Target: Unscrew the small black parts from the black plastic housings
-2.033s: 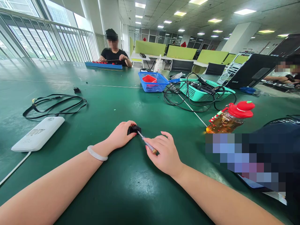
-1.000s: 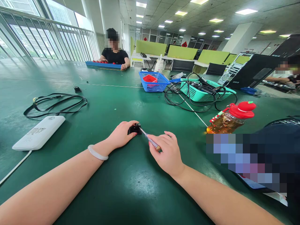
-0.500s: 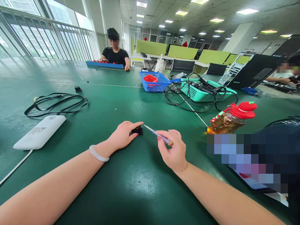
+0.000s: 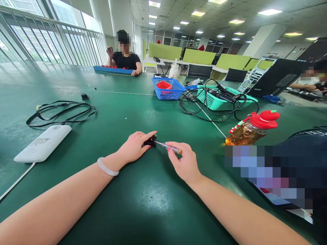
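Note:
On the green table [image 4: 122, 211], my left hand [image 4: 134, 144] grips a small black block-like part [image 4: 152, 142] between thumb and fingers. Part of the block is hidden behind them. My right hand [image 4: 184, 158] is closed around a screwdriver [image 4: 172, 147] with a see-through handle and a brownish end cap. Its thin shaft points left, and the tip meets the right side of the black part. What the tip engages there is too small to make out.
Left lie a white power bank [image 4: 43, 144], a looped black cord [image 4: 61, 114] and another small black part [image 4: 84, 96]. Ahead stand a blue basket [image 4: 168, 95] and a teal basket [image 4: 217, 103] with cables. A red-lidded bottle [image 4: 245, 133] is right. A person [image 4: 127, 61] sits opposite.
My right hand has moved left with the screwdriver, bringing its tip from just above the black part's edge down against its right side. My left hand stays put. The person opposite has raised one hand.

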`<state>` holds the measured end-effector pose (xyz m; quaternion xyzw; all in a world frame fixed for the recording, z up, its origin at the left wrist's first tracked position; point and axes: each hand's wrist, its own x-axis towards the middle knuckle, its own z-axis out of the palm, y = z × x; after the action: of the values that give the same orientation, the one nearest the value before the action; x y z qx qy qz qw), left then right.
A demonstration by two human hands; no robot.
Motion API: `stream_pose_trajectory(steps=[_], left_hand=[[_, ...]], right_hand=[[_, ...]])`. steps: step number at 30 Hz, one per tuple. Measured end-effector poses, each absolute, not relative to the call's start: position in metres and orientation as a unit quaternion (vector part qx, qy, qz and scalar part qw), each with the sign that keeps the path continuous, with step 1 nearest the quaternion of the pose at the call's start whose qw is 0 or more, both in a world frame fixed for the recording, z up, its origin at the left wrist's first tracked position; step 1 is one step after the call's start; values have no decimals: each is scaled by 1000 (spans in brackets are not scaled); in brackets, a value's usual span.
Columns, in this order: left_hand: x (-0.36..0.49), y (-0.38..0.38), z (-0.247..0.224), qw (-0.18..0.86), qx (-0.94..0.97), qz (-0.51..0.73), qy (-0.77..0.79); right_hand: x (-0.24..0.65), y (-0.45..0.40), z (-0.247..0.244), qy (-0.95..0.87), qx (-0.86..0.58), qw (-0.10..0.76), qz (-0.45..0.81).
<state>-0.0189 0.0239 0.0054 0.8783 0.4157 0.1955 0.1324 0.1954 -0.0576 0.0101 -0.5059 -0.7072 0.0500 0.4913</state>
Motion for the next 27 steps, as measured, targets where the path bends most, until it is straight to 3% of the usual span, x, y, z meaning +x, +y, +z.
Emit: stream_pose_trajectory(steps=[16,27], left_hand=[[-17,19,7,148,890,174,394],[-18,19,7,167,896,186,368]], right_hand=[[200,-53,6,-637,-539,544,87],[201,-57,16,-769,-457,446,35]])
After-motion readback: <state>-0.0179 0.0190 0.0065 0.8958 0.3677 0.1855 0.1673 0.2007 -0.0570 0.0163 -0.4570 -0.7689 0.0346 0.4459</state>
